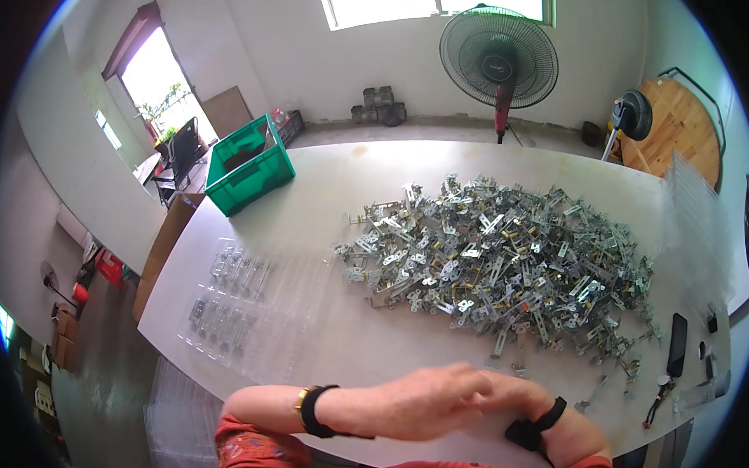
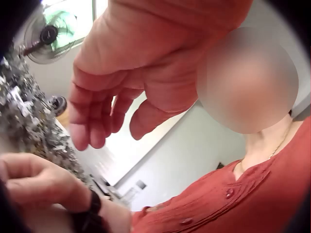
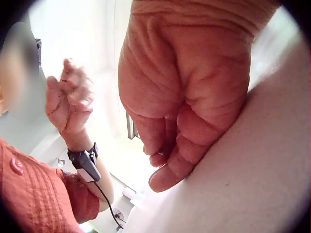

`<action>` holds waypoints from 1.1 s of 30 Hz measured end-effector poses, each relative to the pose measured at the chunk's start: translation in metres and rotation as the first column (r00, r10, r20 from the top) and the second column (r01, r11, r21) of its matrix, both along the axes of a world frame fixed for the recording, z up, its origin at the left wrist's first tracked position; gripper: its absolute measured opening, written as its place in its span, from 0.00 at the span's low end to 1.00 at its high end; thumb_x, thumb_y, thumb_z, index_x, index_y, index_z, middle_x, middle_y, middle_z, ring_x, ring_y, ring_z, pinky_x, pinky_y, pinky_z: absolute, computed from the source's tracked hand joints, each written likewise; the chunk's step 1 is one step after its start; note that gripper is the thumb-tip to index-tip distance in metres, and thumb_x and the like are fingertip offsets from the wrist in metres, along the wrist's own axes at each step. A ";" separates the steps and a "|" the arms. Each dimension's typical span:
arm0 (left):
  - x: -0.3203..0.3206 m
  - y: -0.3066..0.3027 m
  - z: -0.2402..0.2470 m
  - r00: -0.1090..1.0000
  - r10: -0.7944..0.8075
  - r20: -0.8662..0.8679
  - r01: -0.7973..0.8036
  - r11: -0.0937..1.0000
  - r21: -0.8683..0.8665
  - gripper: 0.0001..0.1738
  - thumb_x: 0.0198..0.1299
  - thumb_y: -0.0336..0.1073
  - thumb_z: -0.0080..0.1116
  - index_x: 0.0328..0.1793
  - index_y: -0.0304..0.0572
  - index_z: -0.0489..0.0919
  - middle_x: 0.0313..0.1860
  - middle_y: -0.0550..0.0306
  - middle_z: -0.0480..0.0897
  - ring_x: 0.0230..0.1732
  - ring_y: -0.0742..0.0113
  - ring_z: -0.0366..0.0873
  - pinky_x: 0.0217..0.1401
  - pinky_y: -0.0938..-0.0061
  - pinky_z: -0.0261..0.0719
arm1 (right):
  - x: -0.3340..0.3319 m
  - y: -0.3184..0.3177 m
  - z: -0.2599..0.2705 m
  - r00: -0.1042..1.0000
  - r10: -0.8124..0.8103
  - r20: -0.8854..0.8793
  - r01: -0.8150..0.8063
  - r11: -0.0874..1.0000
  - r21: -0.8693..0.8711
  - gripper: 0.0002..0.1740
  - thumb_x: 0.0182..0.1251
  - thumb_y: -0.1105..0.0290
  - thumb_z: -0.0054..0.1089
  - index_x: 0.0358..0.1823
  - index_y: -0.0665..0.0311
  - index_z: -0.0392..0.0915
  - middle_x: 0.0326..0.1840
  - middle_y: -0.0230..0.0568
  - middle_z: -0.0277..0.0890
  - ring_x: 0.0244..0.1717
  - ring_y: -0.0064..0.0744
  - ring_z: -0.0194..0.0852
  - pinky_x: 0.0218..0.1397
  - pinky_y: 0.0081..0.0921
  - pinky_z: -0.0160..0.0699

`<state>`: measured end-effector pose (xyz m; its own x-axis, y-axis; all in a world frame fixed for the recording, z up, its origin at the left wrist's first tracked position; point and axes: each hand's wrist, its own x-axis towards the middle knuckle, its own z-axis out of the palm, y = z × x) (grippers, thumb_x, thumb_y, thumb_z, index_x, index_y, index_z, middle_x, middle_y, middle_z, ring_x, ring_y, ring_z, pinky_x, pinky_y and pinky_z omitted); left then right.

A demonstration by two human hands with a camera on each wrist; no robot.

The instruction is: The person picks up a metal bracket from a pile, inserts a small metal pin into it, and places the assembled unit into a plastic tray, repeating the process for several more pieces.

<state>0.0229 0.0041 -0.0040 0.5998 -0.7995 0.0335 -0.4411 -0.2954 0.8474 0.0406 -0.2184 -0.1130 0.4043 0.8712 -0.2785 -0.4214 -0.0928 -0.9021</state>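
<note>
A: Fingers?
B: Left hand (image 1: 401,405): loosely bent, thumb apart, nothing held. Right hand (image 3: 187,97): curled close together, nothing visible inside.
A: Metal parts?
B: Heaped (image 1: 507,262) on the table (image 1: 331,174), beyond the hands; clear trays (image 1: 298,294) left of them.
A: Doing it well?
B: My call: part the hands first (they overlap in the head view), work from the loose fringe, lift singly; the heap looks tangled, so dragging could snag.

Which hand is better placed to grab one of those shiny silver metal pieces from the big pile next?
Probably the right hand: it hangs low beside the white tabletop, on the same side as the silver metal pieces. The left hand sits higher, reaching across from the other side.
</note>
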 end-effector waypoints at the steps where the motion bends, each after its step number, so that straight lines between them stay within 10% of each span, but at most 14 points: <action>1: -0.001 -0.010 0.007 0.994 -0.104 0.039 0.111 0.967 -0.231 0.20 0.67 0.32 0.63 0.63 0.40 0.75 0.48 0.47 0.79 0.46 0.52 0.82 0.50 0.61 0.82 | -0.005 -0.005 0.021 0.994 -0.026 0.105 0.021 0.999 0.046 0.15 0.75 0.67 0.62 0.59 0.64 0.78 0.47 0.36 0.83 0.49 0.23 0.81 0.54 0.25 0.81; 3: -0.005 -0.021 0.007 0.949 -0.285 -0.136 0.234 0.924 -0.304 0.18 0.68 0.31 0.63 0.62 0.38 0.76 0.49 0.49 0.79 0.46 0.56 0.82 0.51 0.63 0.81 | -0.005 -0.010 0.027 0.975 -0.058 0.216 0.040 0.995 0.089 0.19 0.73 0.68 0.64 0.62 0.62 0.78 0.48 0.35 0.83 0.49 0.23 0.80 0.53 0.25 0.80; 5: 0.005 -0.029 0.009 0.949 -0.302 -0.095 0.230 0.865 -0.445 0.17 0.69 0.31 0.62 0.62 0.37 0.77 0.50 0.50 0.80 0.47 0.56 0.82 0.52 0.65 0.81 | -0.012 -0.015 0.005 0.970 -0.200 -0.141 0.192 0.979 -0.070 0.25 0.72 0.67 0.64 0.69 0.62 0.75 0.53 0.40 0.83 0.52 0.27 0.81 0.52 0.27 0.81; 6: 0.011 -0.031 0.011 0.948 -0.311 -0.061 0.222 0.788 -0.574 0.16 0.71 0.31 0.61 0.62 0.36 0.77 0.51 0.51 0.80 0.49 0.57 0.82 0.52 0.67 0.80 | -0.024 -0.028 -0.008 0.897 -0.237 -0.373 0.314 0.936 0.161 0.27 0.73 0.66 0.63 0.71 0.64 0.73 0.58 0.42 0.82 0.54 0.30 0.80 0.55 0.27 0.82; 11: 0.054 -0.026 -0.030 0.911 0.025 -0.411 -0.293 0.742 -0.603 0.11 0.73 0.28 0.58 0.58 0.35 0.80 0.43 0.62 0.82 0.42 0.78 0.79 0.45 0.80 0.79 | 0.005 0.008 -0.028 0.992 0.128 0.013 -0.127 0.989 -0.081 0.21 0.83 0.58 0.51 0.59 0.70 0.76 0.51 0.38 0.84 0.53 0.23 0.81 0.61 0.24 0.79; 21: 0.121 0.006 -0.076 0.631 0.776 -0.008 -0.673 0.543 -0.502 0.03 0.69 0.27 0.62 0.45 0.34 0.82 0.34 0.62 0.81 0.34 0.79 0.77 0.37 0.81 0.76 | 0.008 0.008 -0.028 0.990 0.136 0.023 -0.134 0.987 -0.090 0.19 0.83 0.58 0.52 0.56 0.68 0.77 0.48 0.35 0.83 0.51 0.21 0.80 0.60 0.24 0.79; 33: 0.147 0.069 -0.095 0.335 0.941 0.045 -0.836 0.319 -0.447 0.05 0.68 0.30 0.62 0.42 0.34 0.84 0.30 0.62 0.85 0.30 0.79 0.77 0.34 0.79 0.77 | 0.007 0.007 -0.031 0.994 0.107 -0.022 -0.108 0.993 -0.051 0.18 0.82 0.58 0.53 0.54 0.69 0.78 0.48 0.35 0.83 0.50 0.22 0.81 0.59 0.24 0.79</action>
